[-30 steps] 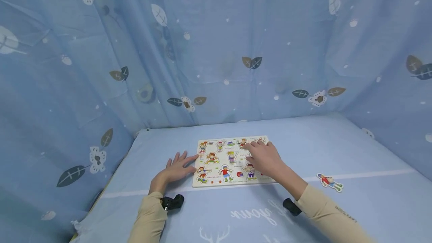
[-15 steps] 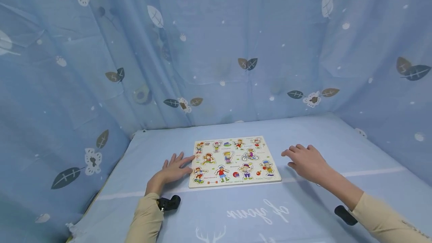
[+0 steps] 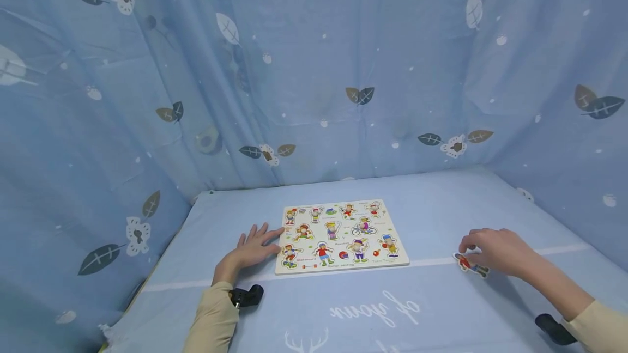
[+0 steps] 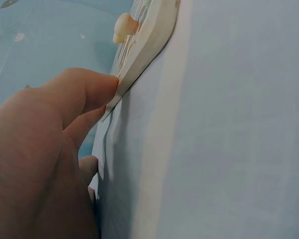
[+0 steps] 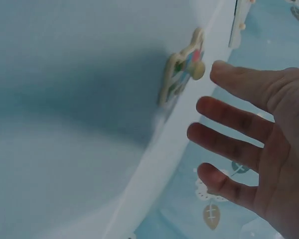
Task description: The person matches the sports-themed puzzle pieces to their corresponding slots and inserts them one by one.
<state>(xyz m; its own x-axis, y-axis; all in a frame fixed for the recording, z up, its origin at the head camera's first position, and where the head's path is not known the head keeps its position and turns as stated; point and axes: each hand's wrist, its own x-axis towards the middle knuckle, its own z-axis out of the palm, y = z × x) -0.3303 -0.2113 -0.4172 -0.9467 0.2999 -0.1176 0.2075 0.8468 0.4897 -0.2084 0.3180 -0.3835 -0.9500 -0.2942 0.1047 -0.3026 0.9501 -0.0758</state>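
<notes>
A wooden puzzle board (image 3: 340, 236) with small cartoon figure pieces lies on the blue cloth in the head view. My left hand (image 3: 252, 248) lies flat beside it, fingertips against its left edge (image 4: 132, 74). Over a loose figure piece (image 3: 471, 266) to the right of the board hovers my right hand (image 3: 493, 251). In the right wrist view the piece (image 5: 182, 73) shows a small knob, and my fingers (image 5: 239, 127) are spread just short of it, holding nothing.
Blue leaf-print curtains (image 3: 314, 70) close in the back and both sides. The blue cloth (image 3: 363, 309) covers the whole surface, with a white stripe and printed script near the front. Black wrist mounts (image 3: 247, 295) sit on both forearms.
My right hand left the board and swept right and toward me, down to the loose figure piece. The left hand stayed at the board's left edge.
</notes>
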